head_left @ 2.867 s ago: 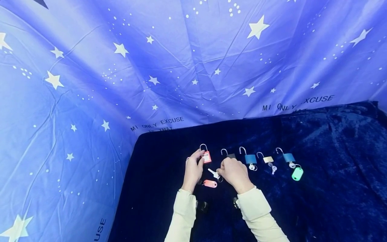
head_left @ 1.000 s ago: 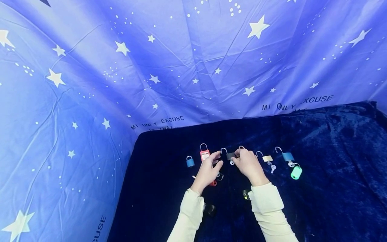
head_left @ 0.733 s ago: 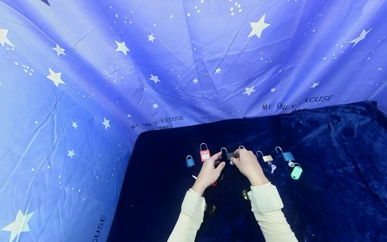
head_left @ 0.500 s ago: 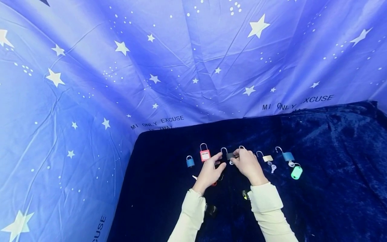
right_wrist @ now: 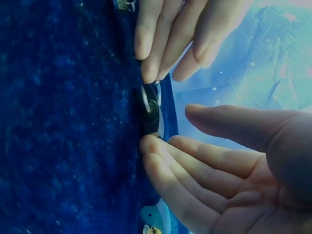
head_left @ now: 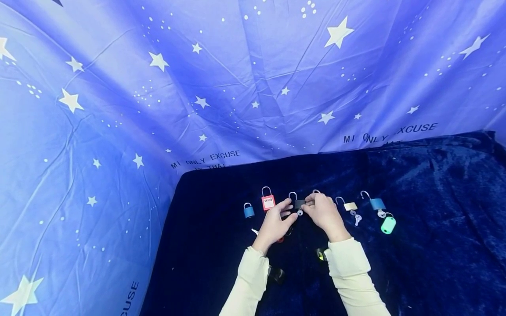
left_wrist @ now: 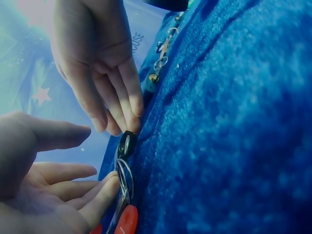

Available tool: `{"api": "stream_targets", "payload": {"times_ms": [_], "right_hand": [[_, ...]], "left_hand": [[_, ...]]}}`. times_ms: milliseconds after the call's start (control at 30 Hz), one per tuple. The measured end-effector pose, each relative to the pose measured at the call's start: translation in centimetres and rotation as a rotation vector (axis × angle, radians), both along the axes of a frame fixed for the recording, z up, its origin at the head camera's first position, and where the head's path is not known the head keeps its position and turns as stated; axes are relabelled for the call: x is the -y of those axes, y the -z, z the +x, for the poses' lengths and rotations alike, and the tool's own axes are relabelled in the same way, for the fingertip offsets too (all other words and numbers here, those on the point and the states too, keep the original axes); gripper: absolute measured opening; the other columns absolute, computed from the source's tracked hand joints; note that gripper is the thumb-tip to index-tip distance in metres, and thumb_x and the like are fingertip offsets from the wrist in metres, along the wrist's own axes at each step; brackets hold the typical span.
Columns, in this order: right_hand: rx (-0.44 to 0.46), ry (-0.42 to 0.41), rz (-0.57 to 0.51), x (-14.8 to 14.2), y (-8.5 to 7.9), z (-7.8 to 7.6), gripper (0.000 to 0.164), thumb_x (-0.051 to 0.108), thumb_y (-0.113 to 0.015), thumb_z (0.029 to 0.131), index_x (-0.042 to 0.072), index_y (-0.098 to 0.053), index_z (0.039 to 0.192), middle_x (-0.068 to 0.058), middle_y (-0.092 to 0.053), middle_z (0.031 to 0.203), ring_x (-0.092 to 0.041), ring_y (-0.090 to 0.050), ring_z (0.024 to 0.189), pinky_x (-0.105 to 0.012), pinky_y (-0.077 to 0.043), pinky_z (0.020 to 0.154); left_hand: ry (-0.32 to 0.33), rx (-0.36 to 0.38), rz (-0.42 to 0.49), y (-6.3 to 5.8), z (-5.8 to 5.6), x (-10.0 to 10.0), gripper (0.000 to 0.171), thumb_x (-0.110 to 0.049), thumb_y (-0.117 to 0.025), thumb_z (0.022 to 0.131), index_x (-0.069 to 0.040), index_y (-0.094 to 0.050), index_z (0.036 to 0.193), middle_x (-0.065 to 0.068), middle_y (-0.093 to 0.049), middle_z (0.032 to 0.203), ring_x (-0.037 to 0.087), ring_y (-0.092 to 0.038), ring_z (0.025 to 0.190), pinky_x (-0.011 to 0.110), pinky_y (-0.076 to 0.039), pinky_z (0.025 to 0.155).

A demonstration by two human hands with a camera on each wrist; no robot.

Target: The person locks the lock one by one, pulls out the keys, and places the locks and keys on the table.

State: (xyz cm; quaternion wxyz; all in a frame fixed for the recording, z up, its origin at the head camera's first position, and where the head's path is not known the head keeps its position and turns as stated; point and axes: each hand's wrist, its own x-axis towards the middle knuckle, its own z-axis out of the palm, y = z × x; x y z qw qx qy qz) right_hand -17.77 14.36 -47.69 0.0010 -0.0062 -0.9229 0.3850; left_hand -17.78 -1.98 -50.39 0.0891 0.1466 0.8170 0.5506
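Note:
A black padlock (head_left: 299, 204) lies between my two hands, its shackle raised and a key (head_left: 300, 212) in its bottom. My right hand (head_left: 324, 216) touches the padlock's right side with extended fingertips, as the right wrist view shows. My left hand (head_left: 273, 224) is at the other side, thumb apart from the fingers; its fingertips (right_wrist: 150, 73) are right at the padlock's end. Beneath the left hand, partly hidden, are key rings (left_wrist: 126, 178) and a red tag (left_wrist: 127, 222). A red padlock (head_left: 268, 202) stands just beyond the left hand.
A small blue padlock (head_left: 248, 211) lies at the left. To the right are a brass padlock (head_left: 349, 206) and a blue padlock (head_left: 377, 204) with a green tag (head_left: 388, 225). Another shackle (head_left: 316, 192) shows behind the right hand. Dark blue velvet (head_left: 435, 263) covers the surface, before a starry curtain (head_left: 237, 87).
My left hand has left the red padlock and moved right over the red tag. My right hand has let go of the keys and gone to the black padlock, which has slid slightly left.

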Motion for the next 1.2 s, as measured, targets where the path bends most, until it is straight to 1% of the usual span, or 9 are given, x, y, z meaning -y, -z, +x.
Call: {"api": "stream_targets", "payload": {"times_ms": [133,300,400,533,733,967,1100,1200], "right_hand": [[0.005,-0.013,-0.003,-0.05,0.09,-0.07,0.025,0.014,-0.063,0.081,-0.004,-0.061,0.099,-0.011,-0.067,0.088,-0.025,-0.064,0.085,-0.044,-0.048,0.081],[0.022,-0.05,0.006,-0.02,0.11,-0.13,0.029,0.014,-0.063,0.08,-0.004,-0.059,0.102,-0.01,-0.066,0.09,-0.022,-0.062,0.082,-0.041,-0.048,0.079],[0.03,-0.075,0.019,0.04,0.11,-0.14,0.033,0.014,-0.063,0.08,-0.005,-0.058,0.107,-0.011,-0.064,0.092,-0.02,-0.061,0.08,-0.04,-0.048,0.076],[0.038,-0.088,0.028,0.09,0.14,-0.15,0.037,0.014,-0.062,0.08,-0.006,-0.057,0.111,-0.013,-0.064,0.096,-0.019,-0.061,0.08,-0.04,-0.049,0.076],[0.055,-0.083,0.021,0.19,0.01,-0.08,0.038,0.013,-0.062,0.081,-0.006,-0.056,0.114,-0.015,-0.064,0.1,-0.02,-0.061,0.084,-0.04,-0.049,0.078],[0.076,-0.077,0.009,0.29,-0.19,0.03,0.034,0.015,-0.063,0.082,-0.004,-0.058,0.11,-0.014,-0.064,0.097,-0.022,-0.061,0.086,-0.04,-0.049,0.078],[0.061,-0.065,-0.018,0.27,-0.15,0.0,0.034,0.014,-0.063,0.081,-0.004,-0.058,0.11,-0.013,-0.064,0.097,-0.021,-0.061,0.085,-0.04,-0.049,0.079],[0.052,-0.049,-0.045,0.28,-0.15,0.0,0.033,0.012,-0.063,0.08,-0.004,-0.058,0.109,-0.013,-0.064,0.097,-0.02,-0.061,0.084,-0.039,-0.049,0.078]], "left_hand": [[-0.017,0.016,0.014,-0.21,0.19,-0.13,0.051,-0.022,-0.059,0.087,0.0,-0.045,0.131,0.015,-0.058,0.121,0.021,-0.06,0.103,0.022,-0.046,0.086],[-0.027,0.013,0.016,-0.25,0.22,-0.29,0.049,-0.021,-0.059,0.087,0.001,-0.047,0.129,0.016,-0.058,0.12,0.021,-0.06,0.103,0.022,-0.046,0.086],[-0.026,0.02,0.019,-0.23,0.22,-0.29,0.049,-0.022,-0.059,0.086,0.001,-0.048,0.129,0.015,-0.059,0.118,0.021,-0.06,0.103,0.022,-0.046,0.086],[-0.013,0.035,0.032,-0.19,0.21,-0.28,0.049,-0.022,-0.059,0.087,0.0,-0.048,0.129,0.015,-0.06,0.117,0.022,-0.06,0.103,0.023,-0.047,0.085],[-0.002,0.043,0.043,-0.14,0.19,-0.29,0.047,-0.023,-0.059,0.087,-0.002,-0.05,0.128,0.014,-0.06,0.118,0.022,-0.059,0.105,0.023,-0.047,0.085],[0.006,0.039,0.053,0.1,0.17,-0.27,0.044,-0.021,-0.06,0.086,-0.002,-0.052,0.125,0.013,-0.059,0.12,0.023,-0.059,0.106,0.023,-0.047,0.086],[-0.003,0.06,0.081,0.2,0.15,-0.23,0.045,-0.022,-0.061,0.086,-0.002,-0.053,0.125,0.012,-0.058,0.121,0.022,-0.059,0.105,0.023,-0.047,0.085],[-0.013,0.085,0.122,0.31,0.08,-0.26,0.045,-0.021,-0.062,0.085,-0.002,-0.053,0.125,0.013,-0.059,0.119,0.02,-0.059,0.103,0.023,-0.047,0.084]]}}
